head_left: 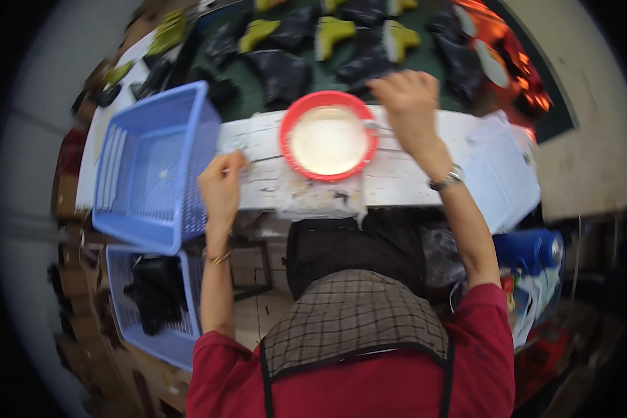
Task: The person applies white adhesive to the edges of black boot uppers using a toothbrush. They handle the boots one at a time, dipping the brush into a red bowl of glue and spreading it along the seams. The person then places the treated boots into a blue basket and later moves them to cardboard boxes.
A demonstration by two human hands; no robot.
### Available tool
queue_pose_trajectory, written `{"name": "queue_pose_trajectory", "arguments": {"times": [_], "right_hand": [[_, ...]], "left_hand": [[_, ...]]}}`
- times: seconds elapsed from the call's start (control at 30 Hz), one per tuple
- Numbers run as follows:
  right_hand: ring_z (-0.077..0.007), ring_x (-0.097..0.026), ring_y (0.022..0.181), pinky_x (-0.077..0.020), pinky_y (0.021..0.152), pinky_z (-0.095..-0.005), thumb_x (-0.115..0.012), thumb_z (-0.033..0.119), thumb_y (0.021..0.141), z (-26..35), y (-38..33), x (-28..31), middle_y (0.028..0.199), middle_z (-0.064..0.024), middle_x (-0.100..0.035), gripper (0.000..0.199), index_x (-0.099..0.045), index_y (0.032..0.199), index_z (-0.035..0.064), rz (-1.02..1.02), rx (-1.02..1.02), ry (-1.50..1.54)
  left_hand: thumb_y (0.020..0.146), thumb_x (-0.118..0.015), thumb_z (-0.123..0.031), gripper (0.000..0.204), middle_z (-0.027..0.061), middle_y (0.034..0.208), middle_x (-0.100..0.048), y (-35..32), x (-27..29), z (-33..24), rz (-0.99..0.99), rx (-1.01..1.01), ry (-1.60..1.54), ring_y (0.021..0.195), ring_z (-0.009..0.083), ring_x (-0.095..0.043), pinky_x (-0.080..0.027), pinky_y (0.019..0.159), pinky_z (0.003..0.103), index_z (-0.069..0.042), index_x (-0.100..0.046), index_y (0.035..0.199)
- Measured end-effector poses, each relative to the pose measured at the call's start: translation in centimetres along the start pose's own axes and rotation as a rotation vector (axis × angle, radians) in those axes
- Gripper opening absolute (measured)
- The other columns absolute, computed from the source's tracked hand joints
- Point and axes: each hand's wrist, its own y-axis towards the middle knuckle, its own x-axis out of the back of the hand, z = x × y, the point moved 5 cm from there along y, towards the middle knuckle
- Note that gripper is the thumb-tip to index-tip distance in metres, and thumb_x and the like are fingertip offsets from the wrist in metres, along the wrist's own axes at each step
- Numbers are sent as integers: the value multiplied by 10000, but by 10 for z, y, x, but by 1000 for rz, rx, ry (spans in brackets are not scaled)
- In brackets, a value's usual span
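Observation:
A red bowl of creamy white liquid stands on the white work board. A pale handle-like piece lies at its right rim. My left hand is closed in a loose fist over the board, between the bowl and the blue basket; whatever it may grip is hidden. Beyond the bowl's right side, my right hand has its fingers curled down near a dark boot-shaped piece. What those fingers hold, if anything, cannot be made out; the hand is slightly blurred.
Several yellow-green boot pieces and dark ones lie on the green surface at the back. A blue basket stands left, above another basket holding black material. White sheets and shiny orange foil are at right.

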Motion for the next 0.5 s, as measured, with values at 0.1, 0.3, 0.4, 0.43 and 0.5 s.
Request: {"name": "queue_pose_trajectory", "arguments": {"times": [0.1,0.3,0.4,0.43,0.5], "right_hand": [[-223,-586,748,-400,820,-386,-638,171,893,-18,-15,-1,743,-14,-626,105,-684,825,105,20,-156,155],[-193,-631,751,-457,720,-339,-640,207,944,-63,-75,-30,819,-73,-694,243,-700,820,7,339,-829,393],[-205,-604,783,-475,792,-333,-625,201,959,-60,-103,-47,858,-80,-693,224,-716,937,-3,146,-684,575],[-207,-597,782,-474,790,-335,-621,194,960,-58,-115,-55,859,-77,-690,218,-715,936,-1,177,-647,570],[-212,-583,782,-473,788,-340,-614,180,962,-55,-131,-64,862,-72,-684,206,-712,935,1,235,-566,567]], "left_hand": [[926,-647,-210,325,222,1137,-652,5,-24,49,-96,-156,269,1005,348,-627,-473,902,423,15,-656,1160],[882,-686,-267,528,206,1392,-475,-5,-64,93,-142,-72,486,1272,404,-427,-359,1022,523,12,-550,1309],[888,-680,-250,503,206,1381,-482,-4,-70,89,-126,-98,501,1269,385,-431,-384,1012,481,11,-559,1301],[892,-673,-235,491,205,1356,-503,-6,-72,85,-120,-132,488,1250,384,-450,-394,1007,470,13,-559,1300],[902,-660,-203,466,201,1306,-545,-7,-72,77,-118,-200,465,1212,381,-488,-414,996,446,18,-558,1299]]}}
